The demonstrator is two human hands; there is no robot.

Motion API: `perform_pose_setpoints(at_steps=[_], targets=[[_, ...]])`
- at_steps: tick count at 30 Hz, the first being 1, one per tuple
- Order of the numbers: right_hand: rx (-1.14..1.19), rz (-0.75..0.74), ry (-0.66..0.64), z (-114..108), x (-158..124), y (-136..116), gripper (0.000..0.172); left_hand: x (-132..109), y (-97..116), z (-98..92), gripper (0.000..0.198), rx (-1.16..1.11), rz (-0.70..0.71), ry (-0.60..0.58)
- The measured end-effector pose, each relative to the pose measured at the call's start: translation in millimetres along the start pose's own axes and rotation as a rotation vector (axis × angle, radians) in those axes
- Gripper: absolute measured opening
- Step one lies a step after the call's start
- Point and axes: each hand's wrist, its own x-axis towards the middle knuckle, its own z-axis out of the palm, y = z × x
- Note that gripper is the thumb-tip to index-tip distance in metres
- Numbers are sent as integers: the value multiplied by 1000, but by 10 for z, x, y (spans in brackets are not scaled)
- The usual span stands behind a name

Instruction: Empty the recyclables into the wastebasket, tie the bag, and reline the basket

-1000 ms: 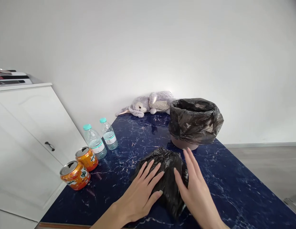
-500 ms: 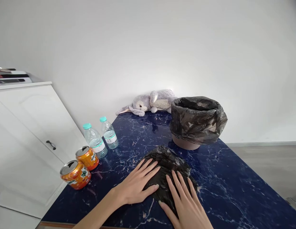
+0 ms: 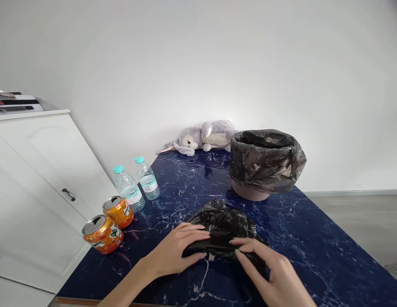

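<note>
A crumpled black plastic bag [image 3: 217, 217] lies on the dark blue marbled table, its near edge folded over. My left hand [image 3: 176, 249] rests on the bag's left side, fingers stretched across it. Its thumb lies apart, along the near edge. At the right part of that edge, my right hand [image 3: 269, 266] pinches the plastic between thumb and fingers. Behind the bag stands a bin [image 3: 249, 192] whose black liner [image 3: 265, 164] is turned down over its rim.
On the left stand two orange soda cans [image 3: 104, 238] and two clear water bottles [image 3: 129, 192] with turquoise caps. A grey plush rabbit [image 3: 214, 136] lies at the table's far edge by the wall. A white cabinet [image 3: 41, 170] stands at the left.
My right hand has gone from lying flat on the bag to pinching its near edge. That edge is now folded away from me, and my left fingers are closer together.
</note>
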Motion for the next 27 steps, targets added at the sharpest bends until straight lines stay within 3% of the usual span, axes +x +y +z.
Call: perform_pose_setpoints(at_steps=[1, 3, 6, 8, 10, 12, 14, 16, 19, 22, 25, 27], targets=[[48, 67, -25, -75, 14, -16, 40, 3, 19, -5, 33, -36, -15, 34], [76, 172, -14, -183, 50, -22, 48, 32, 82, -8, 29, -113, -83, 90], [13, 207, 229, -206, 118, -24, 54, 134, 203, 3, 41, -201, -244, 134], [-103, 97, 466, -146, 155, -74, 53, 231, 256, 23, 44, -224, -332, 137], [-258, -123, 601, -51, 178, -161, 47, 332, 262, 57, 40, -216, -385, 158], [-411, -334, 542, 65, 200, -231, 42, 425, 218, 113, 33, -208, -409, 186], [-539, -432, 391, 203, 242, -224, 46, 503, 143, 185, 26, -211, -413, 222], [-638, -412, 257, 352, 315, -125, 55, 563, 71, 256, 23, -177, -423, 242], [-695, -315, 120, 543, 449, 100, 59, 618, 40, 310, 37, 94, -418, 333], [-703, -260, 41, 649, 540, 271, 58, 626, 111, 287, 41, 377, -193, 428], [-704, -259, 31, 699, 560, 364, 57, 590, 159, 266, 44, 436, 88, 285], [-706, -268, 52, 723, 553, 406, 57, 547, 118, 288, 56, 429, 135, 138]])
